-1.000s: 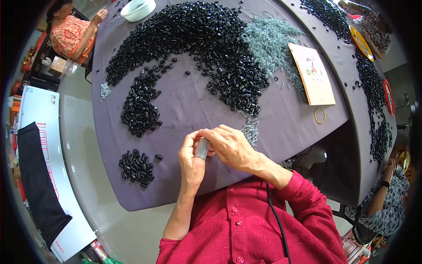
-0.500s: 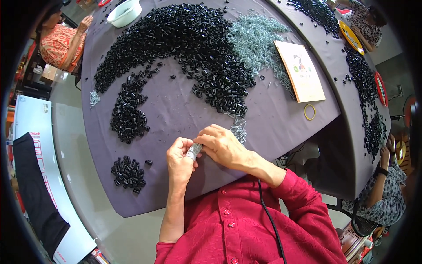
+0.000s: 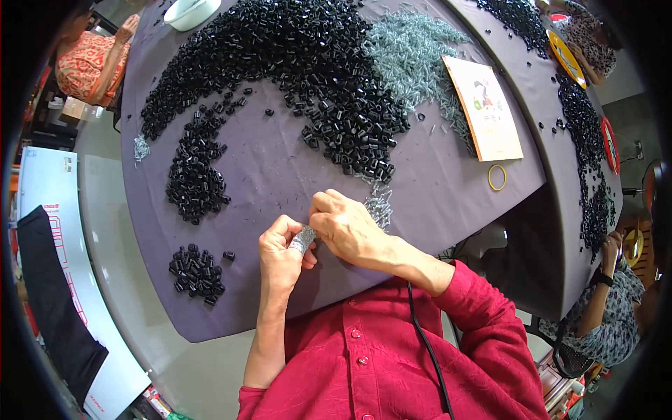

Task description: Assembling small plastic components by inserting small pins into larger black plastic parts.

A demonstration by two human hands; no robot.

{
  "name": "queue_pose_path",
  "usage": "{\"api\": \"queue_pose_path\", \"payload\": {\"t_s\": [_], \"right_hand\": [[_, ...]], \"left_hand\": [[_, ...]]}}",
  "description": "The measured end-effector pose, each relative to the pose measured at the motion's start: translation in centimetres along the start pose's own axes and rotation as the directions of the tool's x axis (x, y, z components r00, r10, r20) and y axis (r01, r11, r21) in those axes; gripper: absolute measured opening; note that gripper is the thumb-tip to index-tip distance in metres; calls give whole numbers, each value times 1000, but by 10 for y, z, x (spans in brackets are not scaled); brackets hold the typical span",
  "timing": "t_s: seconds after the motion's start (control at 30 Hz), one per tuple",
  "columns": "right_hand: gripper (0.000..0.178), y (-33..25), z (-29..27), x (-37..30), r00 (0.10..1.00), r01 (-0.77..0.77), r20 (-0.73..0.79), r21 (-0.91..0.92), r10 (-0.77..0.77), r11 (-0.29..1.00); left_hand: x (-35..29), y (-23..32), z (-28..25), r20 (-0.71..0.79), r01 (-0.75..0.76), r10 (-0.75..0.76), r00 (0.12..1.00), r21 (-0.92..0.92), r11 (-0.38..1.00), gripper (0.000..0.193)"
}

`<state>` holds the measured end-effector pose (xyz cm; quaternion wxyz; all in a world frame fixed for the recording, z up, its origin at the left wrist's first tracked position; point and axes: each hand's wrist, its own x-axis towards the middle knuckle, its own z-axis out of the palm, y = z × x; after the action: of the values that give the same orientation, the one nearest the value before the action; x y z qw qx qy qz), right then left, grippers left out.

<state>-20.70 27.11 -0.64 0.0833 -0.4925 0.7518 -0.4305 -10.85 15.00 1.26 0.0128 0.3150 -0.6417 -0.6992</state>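
My left hand (image 3: pixel 278 260) and my right hand (image 3: pixel 353 229) meet above the near part of the cloth-covered table (image 3: pixel 266 168). A grey-white wrap (image 3: pixel 302 240) covers what looks like the left thumb. Both hands have their fingertips pinched together at one spot; whatever lies between them is hidden. Just beyond the right hand is a small cluster of thin silvery screw-like pieces (image 3: pixel 379 208). Small black plastic tube-like pieces form a little pile (image 3: pixel 197 273) left of my left hand, with a longer pile (image 3: pixel 194 171) farther off.
A large heap of black pieces (image 3: pixel 280 52) and a heap of pale screw-like pieces (image 3: pixel 409 59) cover the far side. To the right lie a booklet (image 3: pixel 486 112) and a yellow ring (image 3: pixel 497 178). A white basin (image 3: pixel 192 12) stands far left. Other people sit around the tables.
The view has shifted slightly, so the table's contents sit a little differently in the picture. My hands stay together, fingertips still pinched.
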Motion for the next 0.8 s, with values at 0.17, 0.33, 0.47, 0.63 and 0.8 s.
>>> {"api": "queue_pose_path", "payload": {"t_s": [0.17, 0.33, 0.47, 0.63, 0.8], "right_hand": [[10, 4, -3, 4, 999, 17, 27, 11, -18, 1000], [9, 3, -21, 5, 985, -73, 161, 100, 57, 992], [14, 4, -55, -8, 992, -112, -52, 34, 114, 993], [7, -24, -69, -35, 987, -100, 123, -64, 107, 993], [11, -28, -40, -52, 982, 39, 186, -215, 2, 976]], "left_hand": [[0, -2, 1, -9, -24, 25, 1000, 42, 999, 9], [-8, 3, 13, -30, -60, 65, 997, 139, 988, 15], [-10, -4, 12, -38, -244, 298, 954, 478, 844, 11], [-18, -5, -7, -74, -293, 477, 876, 704, 647, 11], [-27, -13, -50, -216, -157, 466, 858, 754, 638, 8]]}}
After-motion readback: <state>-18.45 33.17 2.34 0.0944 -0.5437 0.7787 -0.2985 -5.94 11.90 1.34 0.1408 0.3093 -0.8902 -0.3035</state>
